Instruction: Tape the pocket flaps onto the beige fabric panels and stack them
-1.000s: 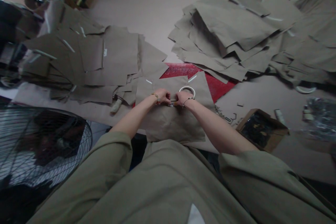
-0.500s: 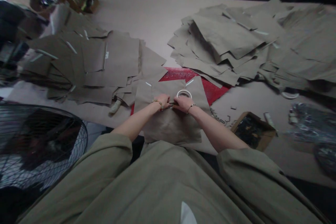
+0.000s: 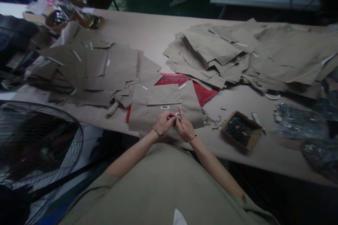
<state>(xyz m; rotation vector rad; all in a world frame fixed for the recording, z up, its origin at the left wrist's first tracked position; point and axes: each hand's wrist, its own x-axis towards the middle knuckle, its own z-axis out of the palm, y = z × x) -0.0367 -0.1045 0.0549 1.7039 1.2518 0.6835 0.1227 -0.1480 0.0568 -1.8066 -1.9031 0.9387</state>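
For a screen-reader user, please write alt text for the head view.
Left hand and right hand meet at a small white ring above a tan cut panel on a red mat. Piles of tan cut pieces lie on either side across a long table.

Small label [image 3: 165, 107] on tan sheet [image 3: 139, 116]: print unreadable.

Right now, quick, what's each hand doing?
Left hand: closed in a pinch beside the white tape roll, grip unclear.
Right hand: partly closed, fingers at the roll; holding it or not cannot be told.
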